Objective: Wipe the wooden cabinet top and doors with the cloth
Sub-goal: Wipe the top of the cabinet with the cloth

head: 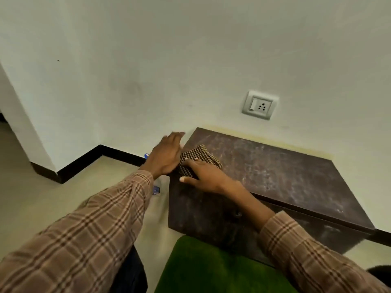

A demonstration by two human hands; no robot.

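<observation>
A low dark wooden cabinet (281,176) stands against the wall, its top dusty and streaked. A checked black-and-tan cloth (197,155) lies bunched at the top's left edge. My right hand (203,173) presses flat on the cloth, fingers spread toward the left. My left hand (167,154) hovers just left of the cabinet's edge, fingers together and extended, touching or nearly touching the cloth's left side; it looks motion-blurred. The cabinet's front doors (211,218) face me, partly hidden by my right forearm.
A wall socket with a switch (259,105) sits above the cabinet. A green cushion (211,269) lies at the bottom centre. Small blue items (156,189) rest on the beige floor left of the cabinet. A black skirting (84,160) runs along the wall.
</observation>
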